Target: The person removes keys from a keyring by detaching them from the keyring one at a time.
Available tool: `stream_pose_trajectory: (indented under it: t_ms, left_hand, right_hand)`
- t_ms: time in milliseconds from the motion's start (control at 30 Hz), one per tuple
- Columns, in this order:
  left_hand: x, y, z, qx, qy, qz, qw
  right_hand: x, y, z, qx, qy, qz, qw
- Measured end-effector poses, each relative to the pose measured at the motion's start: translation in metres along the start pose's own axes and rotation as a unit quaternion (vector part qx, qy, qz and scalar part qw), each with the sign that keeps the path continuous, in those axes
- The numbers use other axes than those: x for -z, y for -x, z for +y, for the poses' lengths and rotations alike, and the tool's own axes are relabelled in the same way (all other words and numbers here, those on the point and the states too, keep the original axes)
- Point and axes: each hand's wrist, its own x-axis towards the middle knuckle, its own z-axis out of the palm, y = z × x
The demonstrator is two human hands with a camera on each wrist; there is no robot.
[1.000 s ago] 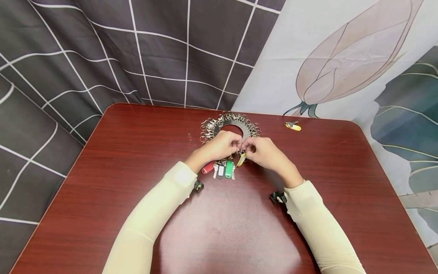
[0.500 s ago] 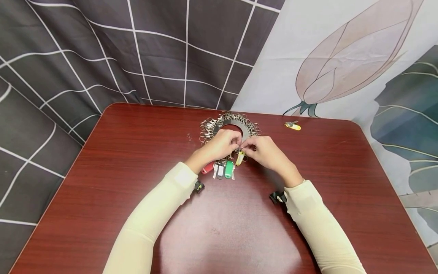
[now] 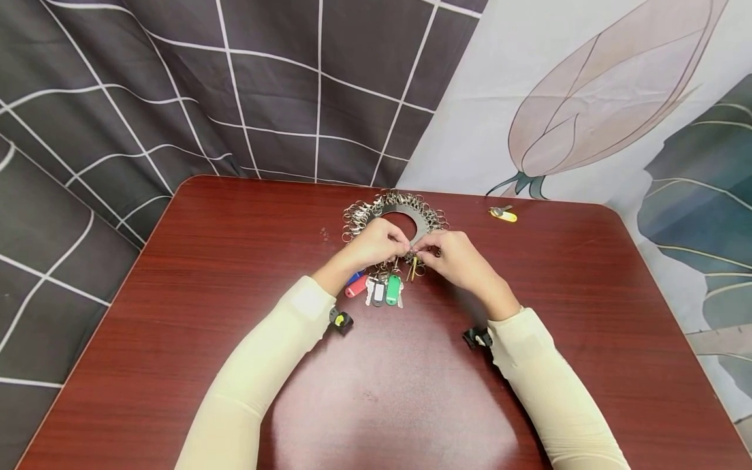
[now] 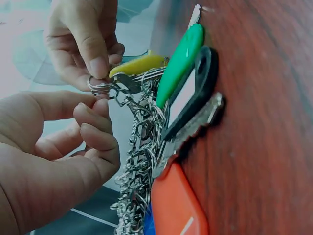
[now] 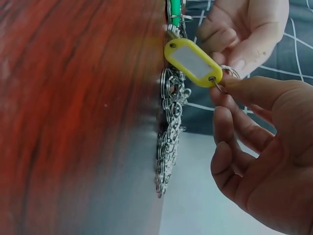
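Both hands meet at the near edge of a grey ring-shaped plate (image 3: 421, 225) fringed with metal clasps and split rings. My left hand (image 3: 382, 241) pinches a small split ring (image 4: 99, 87) between thumb and fingertip. From the other side my right hand (image 3: 451, 258) pinches the same ring area, its thumb and forefinger at the metal. A yellow key tag (image 5: 193, 62) with a white label hangs from there, with a key (image 4: 128, 83) beside it. Next to it hang a green tag (image 3: 393, 290), a black tag with white label (image 3: 378, 291) and a red tag (image 3: 356, 287).
A blue tag (image 3: 355, 277) shows partly beneath the left wrist. Another yellow tag with a key (image 3: 503, 215) lies apart at the back right of the red-brown table (image 3: 376, 391). Behind the table hangs a dark gridded curtain (image 3: 264, 85).
The yellow tag at my hands has turned from its face to nearly edge-on. My left hand has shifted slightly, and the blue tag shows more. My right hand has barely moved.
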Motion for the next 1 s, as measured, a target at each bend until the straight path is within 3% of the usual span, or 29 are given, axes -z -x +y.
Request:
stream_pose_trajectory:
  t_ms: [67, 233, 433, 500, 700, 1000]
  left_hand:
    - [-0.0002, -0.0009, -0.002, 0.022, 0.051, -0.004, 0.9984]
    - [-0.0003, -0.0018, -0.0043, 0.072, 0.124, -0.02, 0.9894]
    - [0.0035, -0.0019, -0.0015, 0.14, 0.229, -0.074, 0.9606]
    - [0.0041, -0.0019, -0.0003, 0.151, 0.239, -0.08, 0.956]
    - [0.0041, -0.0024, 0.0001, 0.156, 0.243, -0.081, 0.954]
    - [0.004, -0.0022, 0.0007, 0.143, 0.218, -0.078, 0.9623]
  right_hand:
    - [0.0003, 0.0001, 0.0003, 0.003, 0.005, -0.001, 1.0]
    - [0.0, 0.0, 0.0009, 0.014, 0.013, -0.006, 1.0]
    - [0.0007, 0.0, -0.0007, 0.026, 0.01, -0.005, 1.0]
    - [0.001, -0.0002, -0.001, 0.028, 0.009, -0.007, 1.0]
    - [0.0018, -0.0003, -0.002, 0.029, 0.005, -0.007, 1.0]
    - [0.0007, -0.0011, -0.0011, 0.056, 0.001, 0.004, 0.998]
